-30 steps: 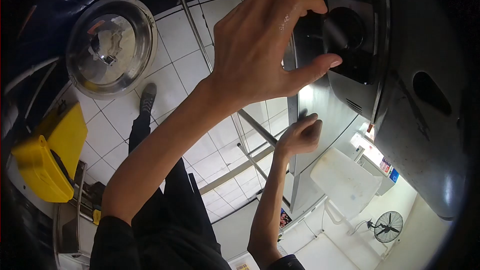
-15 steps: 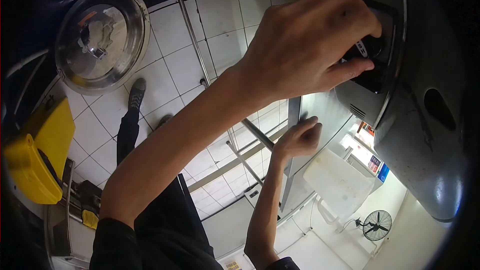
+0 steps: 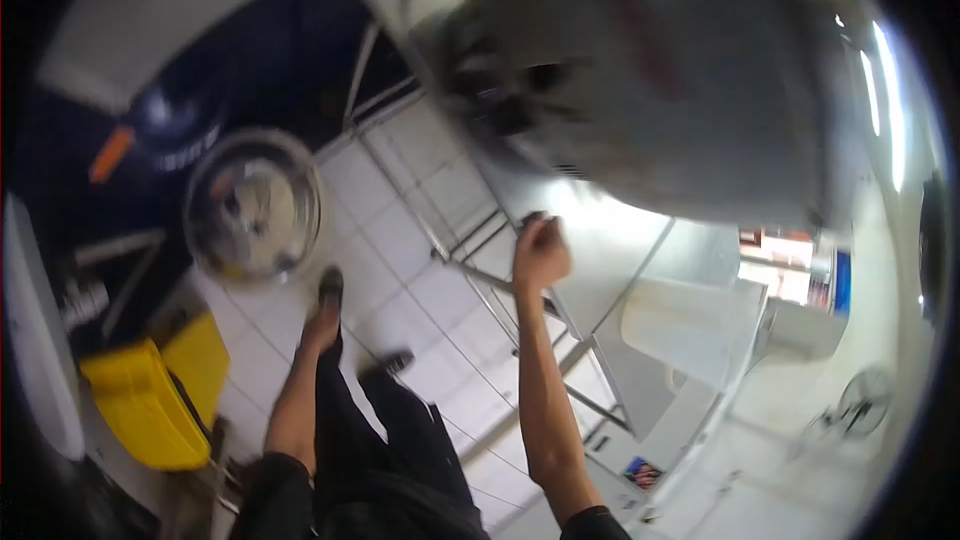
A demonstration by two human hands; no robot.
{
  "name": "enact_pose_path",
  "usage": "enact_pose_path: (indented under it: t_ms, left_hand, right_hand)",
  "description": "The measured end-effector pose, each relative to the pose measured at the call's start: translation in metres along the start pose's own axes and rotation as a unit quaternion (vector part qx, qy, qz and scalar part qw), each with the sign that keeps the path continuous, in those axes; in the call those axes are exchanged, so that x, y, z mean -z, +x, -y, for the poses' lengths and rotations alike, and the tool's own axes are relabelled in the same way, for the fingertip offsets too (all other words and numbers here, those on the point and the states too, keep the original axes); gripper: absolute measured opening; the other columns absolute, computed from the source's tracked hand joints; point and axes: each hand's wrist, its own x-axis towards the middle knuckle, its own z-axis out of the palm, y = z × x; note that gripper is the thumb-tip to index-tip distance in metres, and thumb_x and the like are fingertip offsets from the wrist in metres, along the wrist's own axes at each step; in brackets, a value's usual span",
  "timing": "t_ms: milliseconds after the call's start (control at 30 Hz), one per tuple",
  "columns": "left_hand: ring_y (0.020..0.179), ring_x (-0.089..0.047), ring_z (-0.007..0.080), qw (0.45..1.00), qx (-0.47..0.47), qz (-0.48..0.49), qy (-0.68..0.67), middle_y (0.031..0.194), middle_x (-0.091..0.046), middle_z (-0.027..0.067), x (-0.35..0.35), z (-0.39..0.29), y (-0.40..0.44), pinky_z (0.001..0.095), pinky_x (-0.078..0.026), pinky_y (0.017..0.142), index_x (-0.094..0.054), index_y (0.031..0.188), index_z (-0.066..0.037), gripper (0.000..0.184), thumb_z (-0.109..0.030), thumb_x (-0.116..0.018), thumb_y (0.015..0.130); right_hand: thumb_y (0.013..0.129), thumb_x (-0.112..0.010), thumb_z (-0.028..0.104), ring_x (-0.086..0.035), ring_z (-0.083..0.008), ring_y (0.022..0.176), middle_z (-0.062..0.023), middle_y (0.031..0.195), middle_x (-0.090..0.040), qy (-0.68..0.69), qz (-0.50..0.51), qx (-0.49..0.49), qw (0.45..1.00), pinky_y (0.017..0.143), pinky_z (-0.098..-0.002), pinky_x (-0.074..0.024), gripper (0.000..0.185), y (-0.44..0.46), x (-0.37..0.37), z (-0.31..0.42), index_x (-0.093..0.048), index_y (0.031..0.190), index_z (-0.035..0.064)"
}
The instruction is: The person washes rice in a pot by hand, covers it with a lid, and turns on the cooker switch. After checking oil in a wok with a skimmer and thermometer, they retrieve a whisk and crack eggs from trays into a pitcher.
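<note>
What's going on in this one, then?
A person stands beside a steel table with a big grey machine over it. Their right hand is curled at the table's edge; blur hides whether it holds anything. Their left hand hangs low, with nothing visible in it. Neither appears to be on the machine.

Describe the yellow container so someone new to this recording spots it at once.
Start from the white tiled floor and look to its lower left, below the round metal vessel. There you see the bulky yellow container. Its solid, bright color sets it apart from the silvery vessel above and the black trousers to its right.
</note>
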Motion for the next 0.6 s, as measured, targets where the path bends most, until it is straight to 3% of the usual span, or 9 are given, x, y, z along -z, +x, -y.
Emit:
enact_pose_path:
  t_ms: [67, 133, 167, 200, 300, 333, 367, 500, 600]
  left_hand:
    - [0.111, -0.062, 0.0398, 0.98, 0.089, 0.176, 0.037, 0.115, -0.067, 0.022, -0.008, 0.049, -0.129, 0.0497, -0.047, 0.099, -0.065, 0.119, -0.006, 0.04, -0.036, -0.052, 0.096]
    - [0.113, -0.063, 0.0365, 0.93, 0.161, 0.322, 0.069, 0.117, -0.068, 0.02, 0.02, 0.069, -0.219, 0.0489, -0.046, 0.102, -0.067, 0.121, -0.007, 0.046, -0.04, -0.049, 0.095]
    - [0.095, -0.068, 0.0384, 0.938, 0.18, 0.28, 0.098, 0.092, -0.072, 0.018, 0.038, 0.066, -0.247, 0.0508, -0.051, 0.092, -0.071, 0.104, -0.006, 0.043, -0.04, -0.047, 0.095]
    - [0.095, -0.068, 0.0382, 0.931, 0.205, 0.28, 0.11, 0.093, -0.072, 0.018, 0.06, 0.054, -0.268, 0.0507, -0.051, 0.091, -0.071, 0.105, -0.006, 0.042, -0.039, -0.048, 0.095]
    - [0.095, -0.068, 0.0377, 0.931, 0.231, 0.258, 0.113, 0.096, -0.072, 0.018, 0.092, 0.005, -0.281, 0.0505, -0.051, 0.089, -0.07, 0.106, -0.006, 0.038, -0.037, -0.051, 0.094]
    - [0.095, -0.068, 0.0376, 0.936, 0.221, 0.245, 0.119, 0.096, -0.072, 0.018, 0.095, -0.013, -0.28, 0.0504, -0.051, 0.088, -0.069, 0.107, -0.006, 0.037, -0.037, -0.052, 0.094]
    - [0.095, -0.068, 0.0374, 0.942, 0.203, 0.234, 0.127, 0.097, -0.072, 0.018, 0.097, -0.03, -0.277, 0.0503, -0.051, 0.087, -0.069, 0.107, -0.006, 0.036, -0.036, -0.053, 0.094]
    - [0.094, -0.068, 0.0368, 0.972, 0.065, 0.164, 0.156, 0.101, -0.071, 0.0179, 0.08, -0.124, -0.246, 0.05, -0.051, 0.084, -0.067, 0.11, -0.006, 0.033, -0.033, -0.056, 0.093]
    - [0.094, -0.068, 0.0363, 0.988, -0.131, 0.005, 0.088, 0.104, -0.071, 0.0179, 0.07, -0.262, -0.194, 0.0497, -0.051, 0.082, -0.066, 0.111, -0.006, 0.032, -0.031, -0.059, 0.093]
  right_hand:
    - [0.091, -0.063, 0.029, -0.063, -0.036, 0.064, -0.0141, 0.067, -0.064, 0.046, 0.109, -0.024, 0.993, 0.062, -0.047, -0.0469, 0.029, 0.008, 0.038, 0.017, -0.061, 0.075, 0.0058]
    - [0.093, -0.064, 0.031, -0.062, -0.0339, 0.069, -0.0131, 0.074, -0.064, 0.188, 0.145, 0.007, 0.972, 0.061, -0.0463, -0.0456, 0.027, -0.022, 0.067, -0.007, -0.061, 0.086, 0.0051]
    - [0.093, -0.064, 0.031, -0.062, -0.0333, 0.071, -0.0124, 0.075, -0.063, 0.203, 0.158, -0.011, 0.966, 0.063, -0.0446, -0.047, 0.026, -0.058, 0.091, -0.022, -0.062, 0.086, 0.0058]
    - [0.092, -0.065, 0.026, -0.064, -0.0344, 0.072, -0.0161, 0.078, -0.065, 0.248, 0.135, -0.031, 0.959, 0.066, -0.0428, -0.0495, 0.024, -0.097, 0.126, -0.03, -0.064, 0.085, 0.0036]
    - [0.091, -0.062, 0.034, -0.067, -0.0385, 0.079, -0.0198, 0.079, -0.068, 0.176, 0.394, -0.162, 0.887, 0.069, -0.0456, -0.0527, 0.033, -0.255, 0.209, -0.123, -0.066, 0.09, 0.0016]
    - [0.091, -0.062, 0.035, -0.068, -0.0395, 0.079, -0.0207, 0.081, -0.068, 0.15, 0.405, -0.195, 0.881, 0.071, -0.0457, -0.0535, 0.034, -0.338, 0.215, -0.174, -0.067, 0.094, 0.0013]
    - [0.093, -0.06, 0.035, -0.069, -0.0343, 0.07, -0.0172, 0.076, -0.069, 0.162, 0.382, -0.232, 0.88, 0.062, -0.0444, -0.0541, 0.032, -0.411, 0.236, -0.22, -0.068, 0.093, 0.0045]
    - [0.093, -0.059, 0.032, -0.068, -0.0312, 0.067, -0.0154, 0.074, -0.067, 0.041, 0.373, -0.497, 0.782, 0.059, -0.0422, -0.0534, 0.029, -0.552, 0.368, -0.332, -0.067, 0.091, 0.0043]
    - [0.093, -0.058, 0.029, -0.067, -0.029, 0.065, -0.0141, 0.072, -0.066, 0.045, 0.298, -0.615, 0.728, 0.057, -0.0406, -0.0528, 0.027, -0.605, 0.429, -0.375, -0.066, 0.089, 0.0042]
